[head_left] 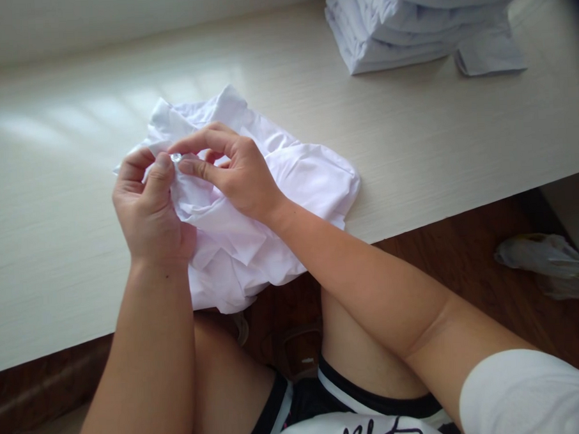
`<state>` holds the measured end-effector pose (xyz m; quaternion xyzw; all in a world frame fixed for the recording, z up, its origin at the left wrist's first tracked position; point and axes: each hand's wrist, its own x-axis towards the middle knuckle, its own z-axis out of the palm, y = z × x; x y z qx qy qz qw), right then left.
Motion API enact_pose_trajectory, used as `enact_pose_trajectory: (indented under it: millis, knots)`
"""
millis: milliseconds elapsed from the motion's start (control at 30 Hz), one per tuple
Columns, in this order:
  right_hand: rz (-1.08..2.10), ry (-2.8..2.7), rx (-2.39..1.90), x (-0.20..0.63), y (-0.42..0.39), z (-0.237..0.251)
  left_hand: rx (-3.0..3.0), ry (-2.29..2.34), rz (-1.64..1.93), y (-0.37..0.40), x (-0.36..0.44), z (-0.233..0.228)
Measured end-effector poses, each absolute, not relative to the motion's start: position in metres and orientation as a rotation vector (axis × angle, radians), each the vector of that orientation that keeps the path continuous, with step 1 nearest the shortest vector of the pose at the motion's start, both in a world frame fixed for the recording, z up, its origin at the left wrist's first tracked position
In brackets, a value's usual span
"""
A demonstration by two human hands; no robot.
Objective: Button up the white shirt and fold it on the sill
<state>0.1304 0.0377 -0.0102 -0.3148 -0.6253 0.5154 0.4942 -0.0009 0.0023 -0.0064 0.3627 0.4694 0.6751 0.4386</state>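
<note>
A crumpled white shirt [311,177] lies on the pale tabletop, its lower part hanging over the front edge. My left hand [147,197] is closed, pinching the shirt's cloth between thumb and fingers. Beside that thumb tip sits a small shiny clear button [176,157]. From the right, my right hand [232,168] reaches over the shirt, its forefinger and thumb closed on the cloth around the button. Whether the right fingertips grip the button itself or only the cloth beside it, I cannot tell.
Folded white garments [406,33] stand in a stack at the table's back right, with one piece of white cloth [491,54] sticking out beside it. The table's front edge [443,213] runs above my legs. A clear plastic bag [545,257] lies on the dark wooden floor.
</note>
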Motion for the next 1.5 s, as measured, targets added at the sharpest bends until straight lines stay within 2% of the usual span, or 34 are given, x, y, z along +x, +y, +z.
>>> enact_pose_trajectory:
  millis: [567,900,1167,1333,1500]
  knots:
    - [1.317,-1.397,-0.715,0.128,0.037,-0.015,0.888,1.075,1.674,0.002,-0.005,-0.012]
    - [1.286,-1.346,-0.783,0.125,0.035,-0.019,0.768,1.208,1.431,-0.001,-0.005,-0.008]
    - [1.379,-1.303,-0.840,0.122,0.037,-0.022,0.776,1.278,1.527,0.000,-0.004,-0.012]
    - [1.353,-1.358,-0.856,0.120,0.034,-0.022,0.813,1.326,1.669,0.001,-0.003,-0.010]
    - [1.346,-1.387,-0.878,0.118,0.033,-0.024,0.922,1.360,1.665,-0.001,-0.005,-0.009]
